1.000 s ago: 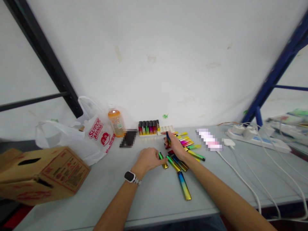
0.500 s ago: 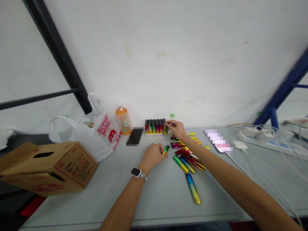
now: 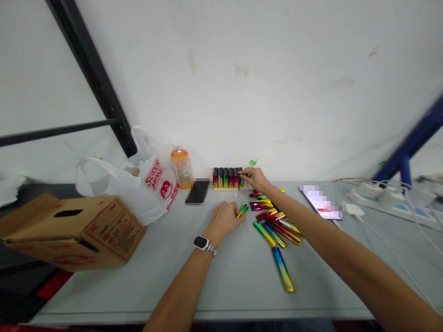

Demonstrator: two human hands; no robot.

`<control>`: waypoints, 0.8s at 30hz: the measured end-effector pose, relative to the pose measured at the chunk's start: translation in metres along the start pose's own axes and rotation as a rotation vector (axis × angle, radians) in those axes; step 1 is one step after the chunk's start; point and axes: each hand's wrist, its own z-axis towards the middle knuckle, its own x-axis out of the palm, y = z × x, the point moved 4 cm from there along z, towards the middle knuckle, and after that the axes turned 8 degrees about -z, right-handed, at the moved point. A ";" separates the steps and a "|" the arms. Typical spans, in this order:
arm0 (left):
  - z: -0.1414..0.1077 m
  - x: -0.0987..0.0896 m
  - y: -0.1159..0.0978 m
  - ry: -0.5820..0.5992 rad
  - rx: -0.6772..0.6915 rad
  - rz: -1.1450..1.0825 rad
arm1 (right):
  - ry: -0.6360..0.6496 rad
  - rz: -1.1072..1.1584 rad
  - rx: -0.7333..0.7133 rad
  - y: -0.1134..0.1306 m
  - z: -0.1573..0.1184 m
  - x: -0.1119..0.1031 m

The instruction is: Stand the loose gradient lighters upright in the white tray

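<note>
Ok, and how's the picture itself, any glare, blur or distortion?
Head view throughout: glints on the loose shiny pieces; pixelation over parts of the dark phone and lit phone; soft detail on the power strip; slanting dark post, likely wide-angle distortion.

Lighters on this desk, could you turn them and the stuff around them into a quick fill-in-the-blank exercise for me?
1. The left hand holds a small lighter coloured yellow and ____.
2. As seen, the right hand is at the ____ end of the upright lighters.
3. Red letters on the plastic bag read "SUPER ____".

Missing words: green; right; MING.
</note>
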 end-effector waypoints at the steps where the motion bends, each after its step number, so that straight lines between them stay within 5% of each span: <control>1: 0.000 0.000 0.000 -0.006 0.005 -0.003 | -0.008 -0.016 -0.001 0.000 -0.002 0.001; 9: 0.010 0.003 0.010 -0.147 0.058 -0.255 | -0.097 -0.081 0.095 0.014 -0.025 -0.005; 15: 0.014 0.004 0.006 -0.288 0.120 -0.610 | -0.182 0.281 0.387 0.030 -0.059 -0.021; 19: 0.012 0.002 -0.003 -0.346 0.116 -0.677 | -0.025 0.474 0.377 0.054 -0.082 -0.026; 24: 0.010 0.006 -0.013 -0.278 0.164 -0.647 | -0.056 0.642 0.385 0.072 -0.097 -0.030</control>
